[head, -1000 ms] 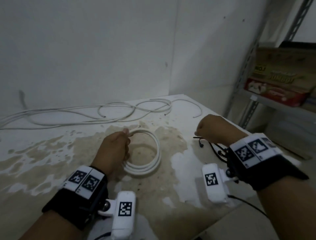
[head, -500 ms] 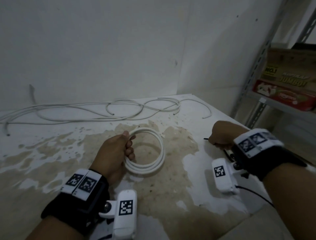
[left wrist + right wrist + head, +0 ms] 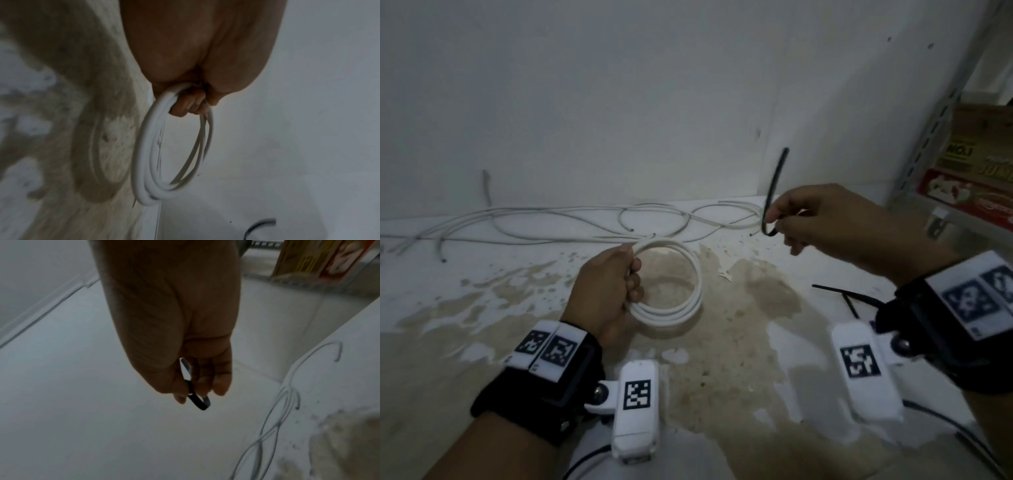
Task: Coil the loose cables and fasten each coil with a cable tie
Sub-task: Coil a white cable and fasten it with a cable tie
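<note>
- Right hand (image 3: 835,219) is up off the table, thumb and fingers pinching a thin black plastic cable tie (image 3: 774,195); one end is bent into a hook at the fingers, the long tail stands nearly upright against the wall.
- In the right wrist view the same tie (image 3: 197,400) pokes out past the fingertips (image 3: 220,386) as a small dark loop.
- Left hand (image 3: 606,291) is wrapped round the near-left side of the round coil of white cable (image 3: 681,305), fingers curled through the ring, holding the turns bunched together.
- The key relation: the tie sits up and to the right of the coil, apart from it, its long axis vertical while the coil lies roughly flat over the stained white tabletop (image 3: 739,308).
- My read: the tail has to come down and leftward, through the ring's open centre.
- Spare black ties (image 3: 846,296) lie by the right wrist; loose white cables (image 3: 551,222) are strewn along the back wall, not yet coiled.
</note>
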`<state>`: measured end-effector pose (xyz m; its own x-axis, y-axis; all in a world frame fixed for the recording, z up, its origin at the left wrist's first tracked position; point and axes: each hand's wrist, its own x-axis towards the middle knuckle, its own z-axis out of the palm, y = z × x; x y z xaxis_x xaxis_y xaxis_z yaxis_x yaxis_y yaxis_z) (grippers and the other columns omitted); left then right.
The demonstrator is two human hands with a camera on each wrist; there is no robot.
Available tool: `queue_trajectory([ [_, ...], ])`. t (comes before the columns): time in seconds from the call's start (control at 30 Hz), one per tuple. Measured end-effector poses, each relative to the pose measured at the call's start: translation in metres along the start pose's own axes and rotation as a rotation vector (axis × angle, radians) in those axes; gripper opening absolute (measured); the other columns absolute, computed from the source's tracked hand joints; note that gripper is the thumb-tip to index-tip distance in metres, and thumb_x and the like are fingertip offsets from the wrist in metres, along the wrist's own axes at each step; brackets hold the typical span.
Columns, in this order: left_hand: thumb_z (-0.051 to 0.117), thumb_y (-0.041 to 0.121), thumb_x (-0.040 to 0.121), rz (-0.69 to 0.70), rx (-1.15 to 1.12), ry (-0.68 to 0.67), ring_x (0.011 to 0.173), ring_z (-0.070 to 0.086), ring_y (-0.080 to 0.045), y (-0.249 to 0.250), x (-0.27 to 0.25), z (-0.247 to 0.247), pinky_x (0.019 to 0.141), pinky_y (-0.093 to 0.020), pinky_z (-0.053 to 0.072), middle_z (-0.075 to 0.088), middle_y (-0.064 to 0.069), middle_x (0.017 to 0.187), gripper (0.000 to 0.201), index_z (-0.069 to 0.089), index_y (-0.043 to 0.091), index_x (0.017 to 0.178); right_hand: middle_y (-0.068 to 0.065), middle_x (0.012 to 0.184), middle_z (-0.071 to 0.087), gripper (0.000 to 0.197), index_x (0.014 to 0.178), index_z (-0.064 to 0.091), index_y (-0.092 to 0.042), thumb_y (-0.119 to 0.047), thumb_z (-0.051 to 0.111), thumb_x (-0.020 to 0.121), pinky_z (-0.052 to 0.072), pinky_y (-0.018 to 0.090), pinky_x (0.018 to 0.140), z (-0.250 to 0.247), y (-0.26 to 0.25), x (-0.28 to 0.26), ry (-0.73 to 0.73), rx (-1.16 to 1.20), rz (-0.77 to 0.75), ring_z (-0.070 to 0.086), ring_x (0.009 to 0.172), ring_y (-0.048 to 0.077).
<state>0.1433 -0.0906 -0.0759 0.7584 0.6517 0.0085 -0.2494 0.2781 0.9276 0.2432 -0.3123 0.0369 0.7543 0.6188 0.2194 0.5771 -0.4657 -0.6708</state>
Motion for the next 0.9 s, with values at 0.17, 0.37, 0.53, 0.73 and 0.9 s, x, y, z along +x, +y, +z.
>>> queue_trajectory([
  [0.17,0.044,0.014,0.100,0.115,0.190,0.045,0.044,0.030,-0.010,0.018,0.002,-0.018,0.041,-0.020,0.028,0.045,-0.002,0.063,0.025,0.062,0.009,0.083,-0.023,0.057,0.063,0.023,0.074,0.068,-0.025,-0.007,0.057,0.080,0.046,0.011,0.055,0.052,-0.045,-0.007,-0.142,0.027,-0.194,0.064,0.058,0.005],
  [0.37,0.048,0.022,0.099,0.179,0.312,0.165,0.044,0.027,-0.014,0.021,0.007,-0.056,0.043,-0.022,0.026,0.036,-0.013,0.067,0.032,0.053,0.004,0.073,-0.033,0.053,0.057,0.020,0.079,0.071,-0.019,-0.023,0.054,0.087,0.048,0.016,0.054,0.108,-0.059,0.006,-0.507,-0.156,-0.137,0.059,0.051,0.002],
  [0.53,0.047,0.024,0.099,0.203,0.335,0.166,0.046,0.025,-0.014,0.019,0.011,-0.069,0.046,-0.024,0.024,0.034,-0.010,0.064,0.030,0.052,0.007,0.076,0.009,0.062,0.058,0.029,0.090,0.070,0.000,-0.025,0.055,0.089,0.040,0.016,0.044,0.139,-0.064,0.029,-0.566,-0.243,-0.061,0.050,0.052,0.018],
  [0.73,0.045,0.024,0.098,0.224,0.438,0.152,0.050,0.036,-0.010,0.013,0.019,-0.074,0.050,-0.026,0.028,0.044,0.004,0.061,0.029,0.055,-0.003,0.102,0.002,0.070,0.065,0.019,0.079,0.070,-0.005,-0.014,0.055,0.086,0.036,0.012,0.046,0.165,-0.069,0.053,-0.297,-0.152,-0.261,0.054,0.057,0.009],
  [0.9,0.044,0.021,0.099,0.040,0.269,0.168,0.039,0.037,-0.004,0.019,0.017,-0.072,0.039,-0.019,0.029,0.047,0.000,0.067,0.048,0.028,0.008,0.142,-0.007,0.068,0.057,0.013,0.088,0.062,-0.021,-0.010,0.057,0.083,0.037,0.008,0.052,0.184,-0.063,0.049,-0.093,0.035,-0.312,0.047,0.054,0.003],
])
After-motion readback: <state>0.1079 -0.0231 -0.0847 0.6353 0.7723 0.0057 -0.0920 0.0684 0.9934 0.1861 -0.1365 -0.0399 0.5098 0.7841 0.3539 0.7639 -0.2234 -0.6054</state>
